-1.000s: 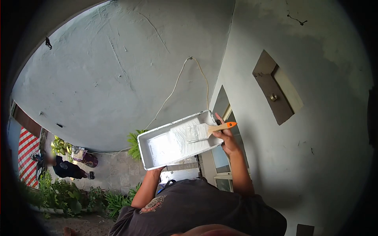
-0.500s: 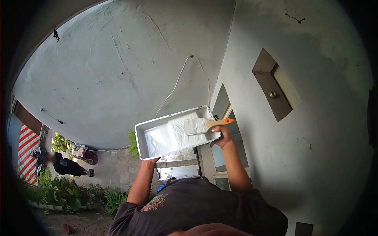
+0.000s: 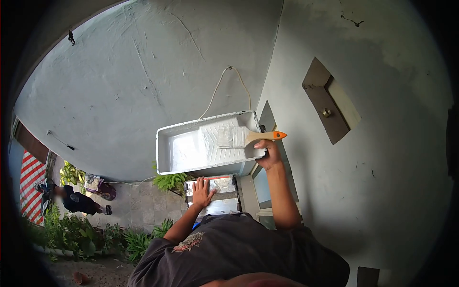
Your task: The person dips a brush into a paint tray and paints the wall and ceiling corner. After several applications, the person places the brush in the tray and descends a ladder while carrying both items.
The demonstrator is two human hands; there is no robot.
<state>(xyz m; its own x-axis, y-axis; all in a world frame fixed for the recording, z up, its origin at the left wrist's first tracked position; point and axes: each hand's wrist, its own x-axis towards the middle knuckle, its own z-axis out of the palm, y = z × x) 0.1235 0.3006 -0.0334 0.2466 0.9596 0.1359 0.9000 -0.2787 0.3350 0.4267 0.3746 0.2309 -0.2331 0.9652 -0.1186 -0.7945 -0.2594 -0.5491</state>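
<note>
Remotely, I judged the tray [image 3: 162, 152] stiff, its paint [image 3: 185, 148] sloshy, best held at both ends; my right hand [image 3: 270, 155] clamped one, my left hand [image 3: 202, 195] spread over a metal platform [image 3: 219, 207].

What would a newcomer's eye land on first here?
Probably the white paint tray, held up near the centre by the right hand, with an orange-tipped brush across its ribbed slope. Next, the left hand, spread over a silvery platform below, and the red-and-white striped panel at far left.
</note>
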